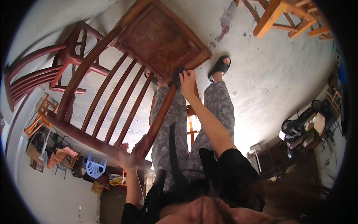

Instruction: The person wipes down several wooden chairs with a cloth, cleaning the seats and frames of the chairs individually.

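Grey concrete floor (268, 74) below, more wooden chairs (287, 16) at the edges, clutter along the wall. Dark red chair (156, 37) tipped toward the body, seat facing up and away, slatted back running down-left to the top rail. Left hand (128, 158) wrapped around that top rail, fingers closed on it. Right hand (187, 83) pressing a dark pad (177, 76) against the seat's near corner, fingers closed on the pad. Long axis from near-left to far-right; right hand nearer the seat.
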`<action>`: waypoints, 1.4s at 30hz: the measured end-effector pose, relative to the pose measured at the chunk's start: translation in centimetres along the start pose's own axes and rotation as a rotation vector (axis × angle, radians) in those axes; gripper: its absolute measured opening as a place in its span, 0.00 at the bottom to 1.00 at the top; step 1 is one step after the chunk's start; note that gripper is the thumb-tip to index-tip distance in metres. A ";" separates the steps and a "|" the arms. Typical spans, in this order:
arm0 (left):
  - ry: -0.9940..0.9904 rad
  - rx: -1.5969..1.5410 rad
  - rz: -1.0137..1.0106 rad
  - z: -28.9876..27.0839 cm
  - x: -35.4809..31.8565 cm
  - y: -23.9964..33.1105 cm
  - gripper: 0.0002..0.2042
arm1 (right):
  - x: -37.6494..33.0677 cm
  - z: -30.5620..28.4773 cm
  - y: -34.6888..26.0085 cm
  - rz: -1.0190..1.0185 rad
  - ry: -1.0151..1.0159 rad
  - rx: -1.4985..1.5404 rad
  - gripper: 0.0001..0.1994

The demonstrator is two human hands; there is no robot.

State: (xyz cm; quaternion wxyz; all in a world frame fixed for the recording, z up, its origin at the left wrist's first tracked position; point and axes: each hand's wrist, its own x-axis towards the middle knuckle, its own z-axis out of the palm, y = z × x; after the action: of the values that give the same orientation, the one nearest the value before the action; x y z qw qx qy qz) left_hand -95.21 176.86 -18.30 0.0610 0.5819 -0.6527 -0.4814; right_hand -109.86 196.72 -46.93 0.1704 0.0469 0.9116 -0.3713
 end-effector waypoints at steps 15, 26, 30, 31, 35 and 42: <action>-0.509 -0.665 -0.362 12.4 -3.4 23.6 0.05 | -4.2 -26.5 7.8 0.769 -0.123 1.106 0.19; -0.170 -0.998 -0.398 13.5 2.2 34.4 0.03 | -0.6 -44.5 14.2 0.661 0.010 0.805 0.20; -0.134 -0.936 -0.477 14.5 7.5 35.5 0.11 | -0.9 -45.2 17.1 0.625 -0.029 0.700 0.19; -0.113 -0.933 -0.510 14.7 8.4 35.7 0.12 | -0.6 -45.7 15.9 0.668 -0.051 0.695 0.20; -0.059 -0.998 -0.468 16.3 13.0 34.0 0.14 | 1.3 -46.1 14.7 0.687 -0.031 0.651 0.21; -0.530 -0.839 -0.452 21.7 17.4 39.6 0.16 | 6.0 -45.8 12.1 0.343 0.038 0.262 0.21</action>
State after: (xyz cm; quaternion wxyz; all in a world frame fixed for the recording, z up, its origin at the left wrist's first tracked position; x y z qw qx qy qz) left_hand -142.34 169.19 -10.48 0.0164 0.4920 -0.2562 -0.8319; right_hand -125.51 236.90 -26.46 0.2064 0.2299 0.8373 -0.4511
